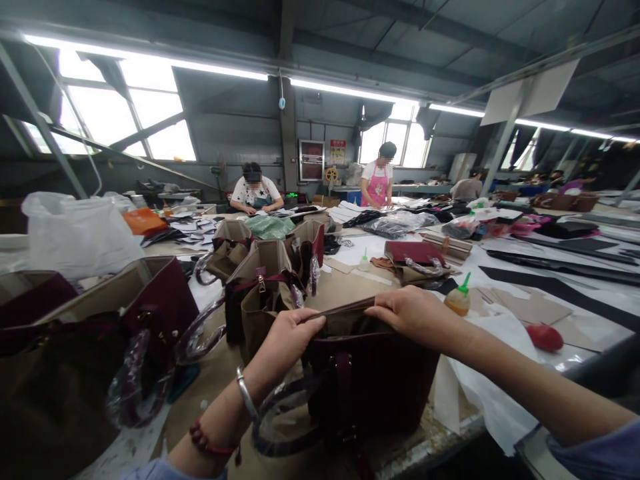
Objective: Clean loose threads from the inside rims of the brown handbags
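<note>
A dark maroon handbag (380, 380) stands at the near edge of the table, its dark looped handle hanging down the near side. My left hand (295, 333) pinches the bag's top edge at the left, thumb and fingers pressed together. Farther right along the same opening, my right hand (400, 310) grips the rim with bent fingers. Between the hands, part of the brownish lining (350, 320) shows inside the bag. A silver bangle and a red beaded bracelet are on my left wrist.
More maroon and tan bags (160, 300) stand at left and behind. A glue bottle (458, 299) with a green tip and a red object (544, 337) lie at right. Two people (377, 180) work across the table.
</note>
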Available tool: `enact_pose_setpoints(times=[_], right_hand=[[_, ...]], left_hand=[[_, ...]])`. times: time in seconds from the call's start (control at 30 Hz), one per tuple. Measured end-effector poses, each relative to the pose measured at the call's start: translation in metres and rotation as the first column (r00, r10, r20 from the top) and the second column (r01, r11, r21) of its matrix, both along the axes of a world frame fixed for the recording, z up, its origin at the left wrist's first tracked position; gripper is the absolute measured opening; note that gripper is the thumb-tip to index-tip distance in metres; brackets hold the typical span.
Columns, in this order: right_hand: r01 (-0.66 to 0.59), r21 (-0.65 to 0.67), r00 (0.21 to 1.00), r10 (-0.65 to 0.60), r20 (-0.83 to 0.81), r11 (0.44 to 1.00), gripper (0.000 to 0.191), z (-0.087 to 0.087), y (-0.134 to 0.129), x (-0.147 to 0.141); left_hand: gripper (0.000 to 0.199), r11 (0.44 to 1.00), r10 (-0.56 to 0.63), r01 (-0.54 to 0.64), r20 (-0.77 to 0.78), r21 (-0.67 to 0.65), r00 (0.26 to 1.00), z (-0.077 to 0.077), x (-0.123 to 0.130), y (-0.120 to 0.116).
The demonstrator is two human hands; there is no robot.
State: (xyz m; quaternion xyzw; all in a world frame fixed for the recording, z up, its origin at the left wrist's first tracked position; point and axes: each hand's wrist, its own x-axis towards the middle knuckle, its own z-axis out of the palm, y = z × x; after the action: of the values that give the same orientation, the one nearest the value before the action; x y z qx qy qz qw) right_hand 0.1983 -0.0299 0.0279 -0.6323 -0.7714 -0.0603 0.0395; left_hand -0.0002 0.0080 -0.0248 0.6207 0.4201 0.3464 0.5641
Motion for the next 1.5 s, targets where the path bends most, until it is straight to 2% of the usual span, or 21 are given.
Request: enact_pose_setpoints(times=[0.13,0.37,0.67,0.93,1.5], right_hand=[[0.048,0.019,0.999,-0.049,0.008,0.999,0.027,0.0,0.001,-0.003],[0.148,-0.011,0.989,-0.148,0.014,0.989,0.032,0.001,0.012,-0.009],[0.166,-0.05,0.986,-0.164,0.035,0.985,0.033,0.002,0.02,-0.011],[0.179,-0.095,0.983,-0.182,-0.016,0.979,0.03,0.007,0.021,-0.014],[0.216,-0.113,0.976,-0.218,-0.008,0.97,0.031,0.009,0.019,-0.016]], left_hand=[[0.024,0.999,0.037,-0.037,-0.003,-0.016,0.999,0.0,0.0,0.003],[0.025,0.999,0.037,-0.037,0.019,-0.019,0.999,-0.004,-0.002,0.011],[0.025,0.999,0.012,-0.011,0.001,-0.047,1.0,-0.002,-0.004,0.014],[0.025,0.999,-0.01,0.011,0.022,-0.048,1.0,-0.004,-0.004,0.015],[0.025,0.998,-0.013,0.014,0.007,-0.054,1.0,0.0,-0.004,0.012]])
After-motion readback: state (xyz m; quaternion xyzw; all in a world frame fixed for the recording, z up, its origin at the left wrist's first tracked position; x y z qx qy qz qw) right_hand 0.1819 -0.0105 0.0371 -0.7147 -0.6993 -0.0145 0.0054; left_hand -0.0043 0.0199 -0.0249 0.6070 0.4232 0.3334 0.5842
